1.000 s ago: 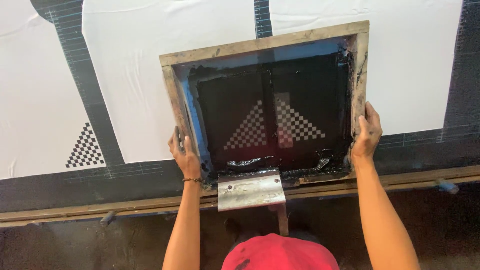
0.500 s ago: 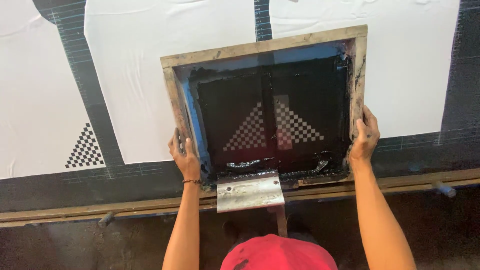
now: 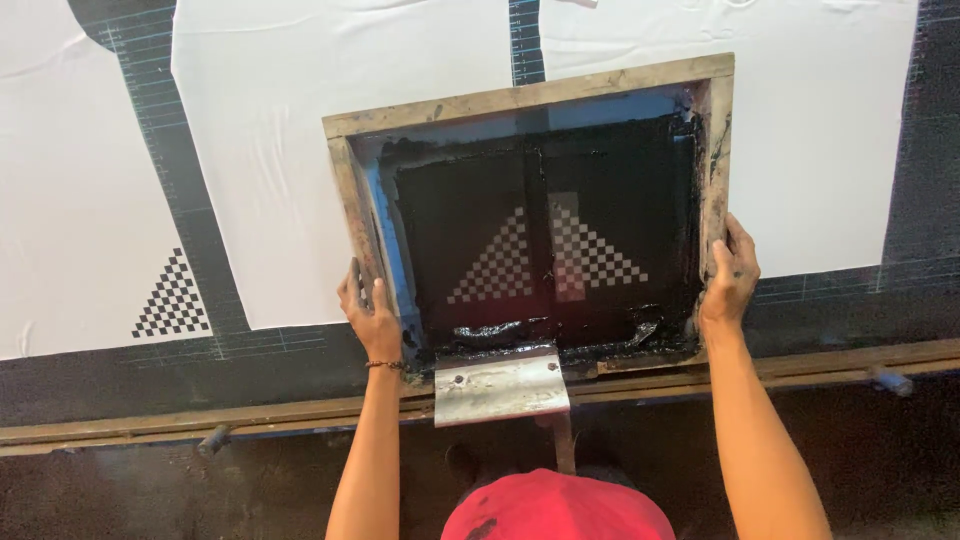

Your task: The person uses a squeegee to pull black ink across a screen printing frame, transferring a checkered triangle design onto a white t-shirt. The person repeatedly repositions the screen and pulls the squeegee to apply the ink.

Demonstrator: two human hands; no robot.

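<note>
Both hands stay closed on the printing screen frame point(image 3: 528, 95), as half a second before: the left hand point(image 3: 368, 312) clamps its wooden side at 9 o'clock, the right hand point(image 3: 731, 275) clamps the side at 3 o'clock. Frame position is almost unchanged. It lies over two white fabric pieces point(image 3: 300, 120), its near edge touching the wooden rail point(image 3: 840, 365) at 6 o'clock. Free fabric extends at 12 o'clock; at 9 o'clock, well apart, sits a printed checkered triangle point(image 3: 172, 298).

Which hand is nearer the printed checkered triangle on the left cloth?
Left. The left hand grips the frame's left edge, right of the triangle; the right hand is across the frame.
</note>
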